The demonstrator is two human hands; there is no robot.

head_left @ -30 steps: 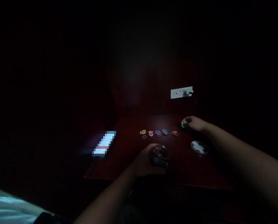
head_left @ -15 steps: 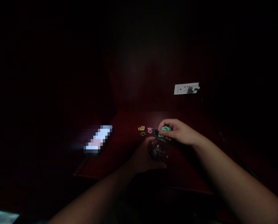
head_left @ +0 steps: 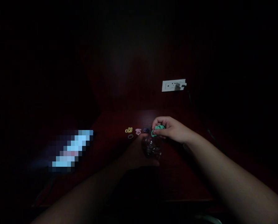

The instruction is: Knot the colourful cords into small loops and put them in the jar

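The scene is very dark. My left hand [head_left: 134, 152] is wrapped round a small clear glass jar [head_left: 152, 147] standing on a dark red table [head_left: 176, 174]. My right hand [head_left: 170, 129] hovers right over the jar's mouth, its fingers pinched on green rubber bands [head_left: 158, 128]. Small coloured bands lie in a row behind the jar: yellow ones [head_left: 129, 130], pink ones [head_left: 138, 131] and a purple one [head_left: 146, 130], partly hidden by my hands.
A lit phone screen [head_left: 70, 151] glows at the table's left. A white wall socket [head_left: 171, 85] with a plug and a dark cord sits on the back wall. Everything else is in darkness.
My right hand carried the green bands from the far right of the row to above the jar. The view shifted, so the white lid is out of sight.
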